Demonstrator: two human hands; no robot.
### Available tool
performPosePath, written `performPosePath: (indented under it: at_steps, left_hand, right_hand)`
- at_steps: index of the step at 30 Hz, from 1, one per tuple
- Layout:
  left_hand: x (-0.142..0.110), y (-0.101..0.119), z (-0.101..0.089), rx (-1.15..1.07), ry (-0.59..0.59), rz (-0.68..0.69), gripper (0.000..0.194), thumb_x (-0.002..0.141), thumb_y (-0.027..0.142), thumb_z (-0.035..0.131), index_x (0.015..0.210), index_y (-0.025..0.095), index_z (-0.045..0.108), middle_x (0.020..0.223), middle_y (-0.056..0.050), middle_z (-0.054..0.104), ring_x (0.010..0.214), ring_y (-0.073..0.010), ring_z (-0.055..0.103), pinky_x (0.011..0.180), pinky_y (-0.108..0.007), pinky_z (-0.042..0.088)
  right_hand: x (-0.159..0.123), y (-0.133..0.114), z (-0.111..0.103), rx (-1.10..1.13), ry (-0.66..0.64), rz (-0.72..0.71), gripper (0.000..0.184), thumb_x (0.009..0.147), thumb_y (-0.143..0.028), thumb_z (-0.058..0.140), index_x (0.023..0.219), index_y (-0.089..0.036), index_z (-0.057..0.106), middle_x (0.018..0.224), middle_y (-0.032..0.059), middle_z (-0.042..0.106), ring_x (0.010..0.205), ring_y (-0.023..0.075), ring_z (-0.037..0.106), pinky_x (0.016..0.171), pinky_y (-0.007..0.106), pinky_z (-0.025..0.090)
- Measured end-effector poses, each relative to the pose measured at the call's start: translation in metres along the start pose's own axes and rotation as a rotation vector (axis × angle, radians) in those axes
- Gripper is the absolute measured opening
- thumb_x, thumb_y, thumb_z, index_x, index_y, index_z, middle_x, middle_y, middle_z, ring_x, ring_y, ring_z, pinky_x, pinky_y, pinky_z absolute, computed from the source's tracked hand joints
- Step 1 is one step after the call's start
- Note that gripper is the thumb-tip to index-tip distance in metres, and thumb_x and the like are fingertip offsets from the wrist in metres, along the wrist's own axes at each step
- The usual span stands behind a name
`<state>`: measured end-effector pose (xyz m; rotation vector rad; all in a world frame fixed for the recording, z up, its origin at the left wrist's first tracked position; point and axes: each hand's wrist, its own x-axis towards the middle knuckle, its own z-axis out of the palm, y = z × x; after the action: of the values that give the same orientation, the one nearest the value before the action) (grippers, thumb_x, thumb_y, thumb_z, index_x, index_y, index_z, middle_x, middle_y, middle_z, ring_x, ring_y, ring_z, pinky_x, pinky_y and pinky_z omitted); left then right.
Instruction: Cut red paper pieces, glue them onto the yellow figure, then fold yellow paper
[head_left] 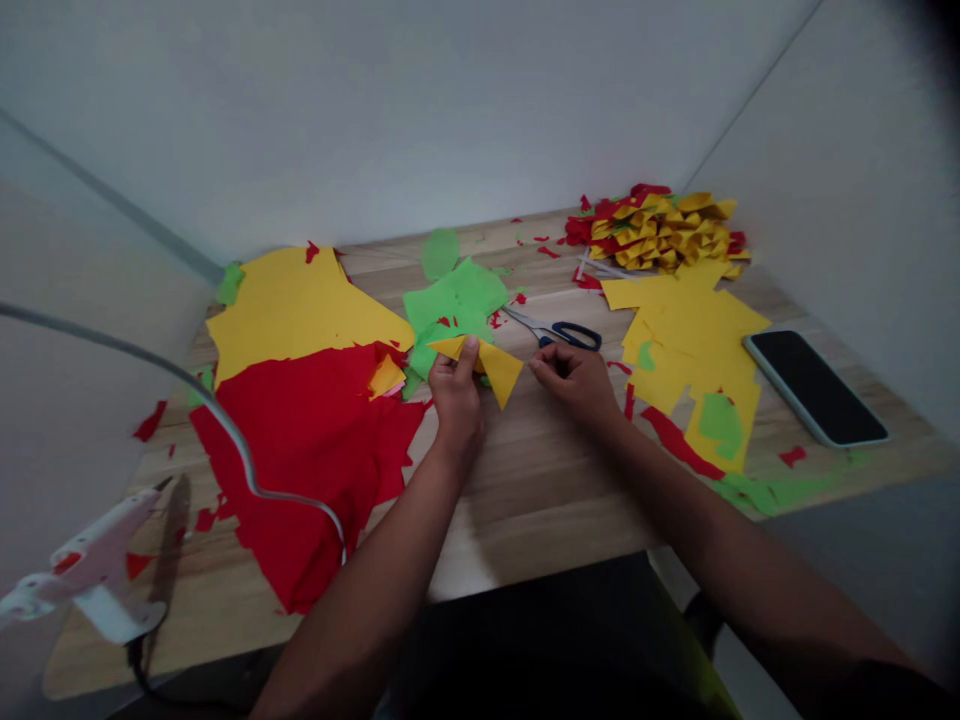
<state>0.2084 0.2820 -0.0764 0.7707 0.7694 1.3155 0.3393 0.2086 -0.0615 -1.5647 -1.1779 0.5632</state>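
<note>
My left hand [456, 395] pinches a small yellow felt-like piece [502, 372] between thumb and fingers; it is folded and its wide pointed end spreads to the right. Just right of that end is my right hand [574, 380], its fingers curled and the thumb pressed to the index finger. Whether anything thin sits in that pinch I cannot make out. Behind the right hand lie scissors [551, 328] with dark blue handles, their blades pointing left. Green sheet pieces [457, 295] lie beyond the left hand, with red scraps on them.
Left are a large yellow sheet [292, 310] and a red sheet [307, 440]. A glue gun [105, 560] stands at the front left; a grey cable [240, 450] crosses above the red sheet. Right are yellow pieces [690, 330], a phone [817, 385] and a folded yellow-and-red pile [660, 230].
</note>
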Motion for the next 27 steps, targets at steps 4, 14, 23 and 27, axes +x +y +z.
performPosePath:
  at_steps: [4,14,23,27]
  left_hand:
    - [-0.006,0.003,0.002,0.169,-0.15,-0.049,0.032,0.061,0.04,0.088,0.073,0.016,0.069,0.068,0.003,0.065,0.062,-0.0093,0.057,0.062,-0.022,0.045]
    - [-0.012,0.006,0.005,0.323,-0.378,-0.095,0.029,0.063,0.04,0.086,0.072,0.016,0.072,0.071,0.0,0.069,0.065,-0.0124,0.059,0.063,-0.024,0.047]
    - [-0.011,0.005,0.004,0.312,-0.403,-0.123,0.037,0.059,0.043,0.089,0.074,0.016,0.069,0.071,0.0,0.069,0.064,-0.012,0.059,0.06,-0.023,0.047]
    - [-0.011,0.004,0.003,0.296,-0.389,-0.115,0.035,0.061,0.043,0.088,0.076,0.016,0.072,0.075,-0.003,0.071,0.066,-0.0136,0.062,0.062,-0.025,0.049]
  right_hand:
    - [-0.001,0.0,-0.001,0.048,0.049,-0.044,0.015,0.08,-0.034,0.064,0.076,-0.02,0.066,0.067,0.0002,0.063,0.061,0.0144,0.054,0.058,0.026,0.041]
    - [-0.001,0.003,-0.003,0.11,0.002,-0.052,0.018,0.079,-0.036,0.066,0.074,-0.019,0.067,0.068,0.0004,0.065,0.062,0.0147,0.055,0.058,0.027,0.041]
    - [0.0,0.0,-0.004,0.093,0.005,-0.017,0.015,0.078,-0.033,0.065,0.073,-0.019,0.067,0.067,0.0004,0.065,0.061,0.0145,0.056,0.055,0.026,0.041]
    - [0.0,0.001,-0.002,0.079,-0.012,-0.006,0.015,0.077,-0.034,0.065,0.073,-0.02,0.065,0.064,-0.0005,0.061,0.058,0.0136,0.052,0.053,0.025,0.039]
